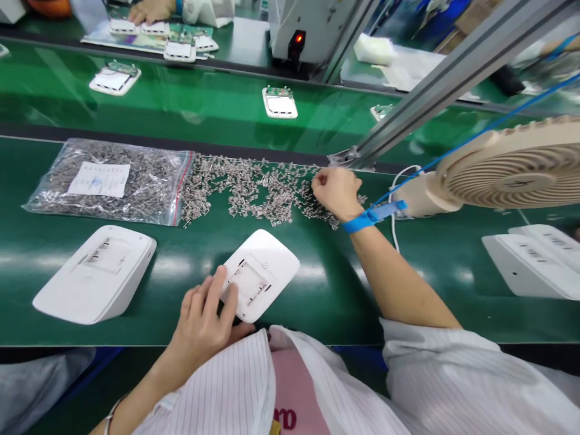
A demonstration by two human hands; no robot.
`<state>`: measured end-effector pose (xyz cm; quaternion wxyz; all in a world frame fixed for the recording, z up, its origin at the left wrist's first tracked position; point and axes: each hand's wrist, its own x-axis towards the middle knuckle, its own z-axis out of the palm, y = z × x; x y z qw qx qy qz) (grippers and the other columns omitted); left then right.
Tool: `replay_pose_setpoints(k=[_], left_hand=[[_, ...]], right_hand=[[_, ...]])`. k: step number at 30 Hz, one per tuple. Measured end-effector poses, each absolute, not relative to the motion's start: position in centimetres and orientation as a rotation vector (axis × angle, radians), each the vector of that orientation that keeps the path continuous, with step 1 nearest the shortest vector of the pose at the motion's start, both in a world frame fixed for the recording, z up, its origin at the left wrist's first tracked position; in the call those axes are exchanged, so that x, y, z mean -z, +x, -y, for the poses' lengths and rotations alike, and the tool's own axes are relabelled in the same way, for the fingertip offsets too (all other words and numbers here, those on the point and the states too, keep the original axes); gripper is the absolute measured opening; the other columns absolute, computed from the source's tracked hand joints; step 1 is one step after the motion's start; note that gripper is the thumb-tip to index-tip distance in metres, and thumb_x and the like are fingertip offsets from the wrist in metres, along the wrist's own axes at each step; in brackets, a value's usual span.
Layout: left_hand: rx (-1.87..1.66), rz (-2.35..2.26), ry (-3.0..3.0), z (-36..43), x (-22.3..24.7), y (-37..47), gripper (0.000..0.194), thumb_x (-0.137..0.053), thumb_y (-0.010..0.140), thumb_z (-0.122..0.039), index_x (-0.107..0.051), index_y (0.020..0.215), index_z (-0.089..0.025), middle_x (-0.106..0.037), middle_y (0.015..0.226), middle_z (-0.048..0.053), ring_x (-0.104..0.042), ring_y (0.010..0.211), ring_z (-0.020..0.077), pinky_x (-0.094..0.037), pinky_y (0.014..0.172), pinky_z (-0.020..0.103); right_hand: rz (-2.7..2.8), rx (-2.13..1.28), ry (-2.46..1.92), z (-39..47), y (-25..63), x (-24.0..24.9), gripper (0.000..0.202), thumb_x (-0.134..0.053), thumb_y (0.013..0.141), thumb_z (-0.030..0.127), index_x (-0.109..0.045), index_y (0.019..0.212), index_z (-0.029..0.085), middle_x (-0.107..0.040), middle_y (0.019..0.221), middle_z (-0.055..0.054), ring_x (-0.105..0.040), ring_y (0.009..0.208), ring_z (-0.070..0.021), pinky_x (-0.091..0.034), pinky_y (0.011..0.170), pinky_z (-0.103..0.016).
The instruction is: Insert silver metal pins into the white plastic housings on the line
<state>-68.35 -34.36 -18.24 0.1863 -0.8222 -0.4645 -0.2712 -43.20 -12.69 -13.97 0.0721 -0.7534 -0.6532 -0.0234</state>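
Note:
Near the table's front edge lies a white plastic housing (260, 266) with a recessed compartment holding dark metal bits on its upper face. My left hand (206, 314) grips its lower left side, fingers on top and thumb low at the edge. Beyond it spreads a loose pile of small metal spring-like contacts (272, 196). Over the pile's right end is my right hand (338, 188), its fingers curled and pinched together; what they hold, if anything, is hidden. A blue strap (362, 221) circles my right wrist.
A clear bag of metal contacts (149, 196) lies at left, above another white housing (97, 275). More housings (534, 260) stand at right. A beige fan (512, 169) and metal post (408, 90) rise near my right arm. Boards in white cases (280, 104) rest on the green strip beyond.

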Motion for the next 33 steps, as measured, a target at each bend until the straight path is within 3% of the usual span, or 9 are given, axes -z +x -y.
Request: replay_pose_setpoints(k=[3,5,7,9,11,15,18,22,33], left_hand=[[0.737,1.16,-2.375,34.2,17.2,-67.9,0.043,-0.052,0.084,-0.051,-0.064,0.094,-0.01,-0.069,0.082,0.012,-0.052,0.057,0.0165,-0.04,0.062,0.033],[0.737,1.024,-2.498,33.8,16.2,-67.9,0.032,-0.057,0.083,-0.041,-0.064,0.1,-0.015,-0.069,0.081,0.005,-0.051,0.059,0.0139,-0.04,0.064,0.031],[0.672,0.982,-2.54,33.3,15.4,-68.0,0.029,-0.06,0.083,-0.034,-0.062,0.109,-0.022,-0.067,0.106,0.003,-0.057,0.078,0.0164,-0.041,0.07,0.03],[0.535,0.974,-2.539,32.8,14.9,-67.9,0.033,-0.057,0.084,-0.031,-0.058,0.116,-0.027,-0.052,0.134,0.0,-0.054,0.105,0.0221,-0.042,0.08,0.033],[0.464,0.925,-2.522,32.3,14.8,-67.2,0.029,-0.052,0.086,-0.031,-0.06,0.113,-0.027,-0.042,0.141,-0.002,-0.047,0.119,0.0249,-0.041,0.087,0.035],[0.578,0.919,-2.388,32.0,15.9,-64.8,0.025,-0.048,0.088,-0.034,-0.067,0.093,-0.018,-0.059,0.125,0.003,-0.054,0.113,0.0232,-0.042,0.089,0.031],[0.603,1.004,-2.333,32.1,16.7,-63.5,0.027,-0.047,0.087,-0.032,-0.066,0.095,-0.013,-0.067,0.109,0.008,-0.062,0.1,0.0227,-0.045,0.085,0.03],[0.618,1.037,-2.308,32.1,16.9,-63.1,0.026,-0.045,0.086,-0.026,-0.065,0.096,-0.013,-0.069,0.104,0.007,-0.064,0.096,0.0209,-0.047,0.082,0.029],[0.642,1.038,-2.297,32.0,17.1,-63.1,0.025,-0.045,0.086,-0.024,-0.066,0.093,-0.013,-0.07,0.103,0.006,-0.065,0.095,0.0199,-0.049,0.08,0.027]], right_hand=[[1.985,0.054,-2.112,13.0,-43.3,13.9,0.015,-0.044,0.077,0.012,-0.058,0.078,0.016,-0.06,0.076,-0.011,-0.058,0.08,-0.0287,-0.042,0.076,-0.045],[2.055,0.033,-1.933,13.9,-43.3,13.8,0.016,-0.044,0.074,0.01,-0.057,0.078,0.017,-0.058,0.071,-0.008,-0.056,0.071,-0.0238,-0.044,0.072,-0.04],[2.13,0.015,-1.723,15.4,-43.2,13.6,0.018,-0.044,0.07,0.008,-0.057,0.079,0.018,-0.057,0.069,-0.005,-0.055,0.066,-0.0202,-0.044,0.067,-0.035],[2.176,-0.025,-1.542,17.5,-43.4,13.4,0.017,-0.045,0.069,0.008,-0.057,0.077,0.019,-0.057,0.069,-0.003,-0.054,0.063,-0.0172,-0.044,0.063,-0.031],[2.194,-0.112,-1.427,19.9,-43.7,13.1,0.013,-0.047,0.072,0.009,-0.056,0.074,0.019,-0.057,0.069,-0.002,-0.054,0.061,-0.0148,-0.044,0.06,-0.028],[2.154,-0.334,-1.343,24.6,-45.0,12.9,0.013,-0.048,0.08,0.011,-0.053,0.072,0.019,-0.055,0.069,0.0,-0.053,0.064,-0.0121,-0.043,0.061,-0.025],[2.105,-0.499,-1.363,26.9,-46.0,13.1,0.014,-0.046,0.084,0.011,-0.052,0.074,0.019,-0.054,0.072,-0.001,-0.051,0.066,-0.0117,-0.043,0.061,-0.024],[2.112,-0.588,-1.285,28.0,-46.9,13.8,0.014,-0.043,0.087,0.012,-0.052,0.08,0.02,-0.053,0.077,-0.003,-0.052,0.07,-0.013,-0.045,0.063,-0.026],[2.156,-0.437,-1.247,27.5,-47.0,14.2,0.015,-0.045,0.086,0.01,-0.054,0.081,0.019,-0.053,0.077,-0.003,-0.053,0.07,-0.013,-0.046,0.062,-0.027]])
